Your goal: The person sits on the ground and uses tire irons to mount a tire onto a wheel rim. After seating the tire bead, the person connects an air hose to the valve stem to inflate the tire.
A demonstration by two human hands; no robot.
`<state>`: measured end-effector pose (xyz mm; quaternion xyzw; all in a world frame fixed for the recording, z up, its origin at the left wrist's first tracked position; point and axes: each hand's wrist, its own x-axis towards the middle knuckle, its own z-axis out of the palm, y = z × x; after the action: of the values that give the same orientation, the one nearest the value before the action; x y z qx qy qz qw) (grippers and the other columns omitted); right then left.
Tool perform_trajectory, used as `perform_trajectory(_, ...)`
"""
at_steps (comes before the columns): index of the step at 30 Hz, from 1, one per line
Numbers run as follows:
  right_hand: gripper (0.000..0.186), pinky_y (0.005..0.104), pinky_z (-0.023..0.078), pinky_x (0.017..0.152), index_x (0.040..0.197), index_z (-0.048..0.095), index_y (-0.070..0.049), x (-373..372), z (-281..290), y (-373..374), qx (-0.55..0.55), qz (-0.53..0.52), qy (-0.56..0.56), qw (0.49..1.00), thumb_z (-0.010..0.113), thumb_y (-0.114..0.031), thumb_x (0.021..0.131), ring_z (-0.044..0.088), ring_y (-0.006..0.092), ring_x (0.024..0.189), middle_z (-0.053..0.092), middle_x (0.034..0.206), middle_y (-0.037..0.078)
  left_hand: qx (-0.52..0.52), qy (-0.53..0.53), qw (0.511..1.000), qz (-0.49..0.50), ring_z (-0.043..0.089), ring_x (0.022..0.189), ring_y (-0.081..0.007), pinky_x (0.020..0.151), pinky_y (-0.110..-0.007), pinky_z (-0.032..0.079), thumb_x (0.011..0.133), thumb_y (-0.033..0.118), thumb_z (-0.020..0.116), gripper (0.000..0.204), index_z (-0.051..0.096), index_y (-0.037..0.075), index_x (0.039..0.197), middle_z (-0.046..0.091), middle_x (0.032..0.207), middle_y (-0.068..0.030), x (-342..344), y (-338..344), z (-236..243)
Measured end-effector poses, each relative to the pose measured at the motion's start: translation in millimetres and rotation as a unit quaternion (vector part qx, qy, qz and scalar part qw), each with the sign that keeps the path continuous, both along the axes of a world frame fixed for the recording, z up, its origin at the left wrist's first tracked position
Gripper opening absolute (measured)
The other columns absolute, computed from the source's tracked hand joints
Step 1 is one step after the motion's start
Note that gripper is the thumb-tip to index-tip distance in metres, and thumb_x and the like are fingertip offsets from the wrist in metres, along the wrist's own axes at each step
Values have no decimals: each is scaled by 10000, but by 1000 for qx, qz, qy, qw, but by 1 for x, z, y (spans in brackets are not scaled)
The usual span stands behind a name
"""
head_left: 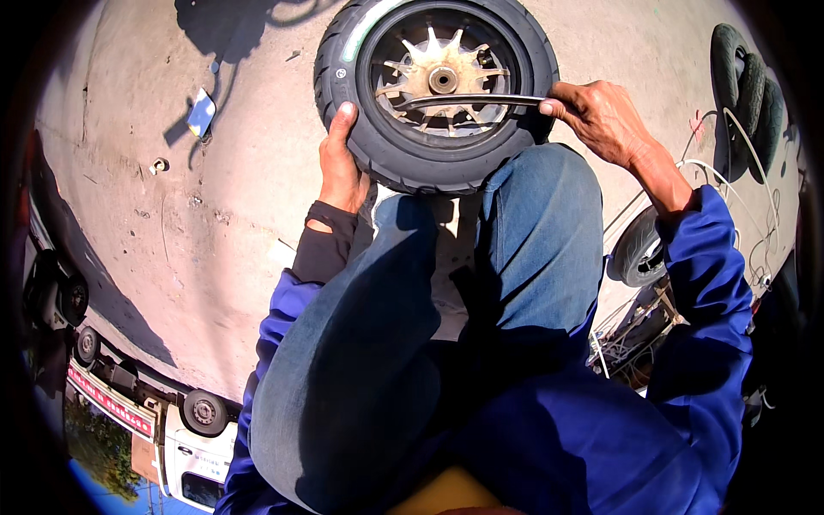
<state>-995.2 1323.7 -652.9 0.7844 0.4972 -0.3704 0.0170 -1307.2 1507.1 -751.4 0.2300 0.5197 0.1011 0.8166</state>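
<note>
A black tyre [468, 168] stands in front of my knees, with a dirty pale spoked wheel rim [421, 62] inside it. My left hand [342, 167] grips the tyre's lower left edge, thumb against the sidewall and the other fingers mostly hidden behind. In my right hand [605, 124] is the end of a dark, slightly curved tyre lever [472, 99], pinched between thumb and fingers. The lever lies nearly level across the rim just below the hub [442, 80], its thin tip reaching the rim's left side.
Several loose tyres [751, 94] lean together at the far right. A small wheel [639, 249] lies beside my right arm, near tangled pale hoses [730, 184] and a heap of odds and ends [635, 339]. Litter dots the concrete [249, 172] at left; a white vehicle [184, 446] stands lower left.
</note>
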Motion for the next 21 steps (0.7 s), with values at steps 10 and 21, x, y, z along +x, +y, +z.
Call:
perform_trajectory(10,589,430,552,652,964,790,-57,23,-39,64,14,151,-1,988,566,-602,989,684,320,641,682,689,173,-14,-23,999,25,654,1193,-281,1063,-418,522,960,402,705,615,537,18,1409,656,1322,-158,-3,0,-10)
perform_trajectory(21,526,420,602,747,1028,789,18,10,-1,93,10,150,62,987,673,-491,962,714,283,710,715,753,150,6,-20,1000,-14,640,1217,-267,1084,-389,501,982,411,680,626,529,-8,1421,640,1339,-163,-8,3,-9)
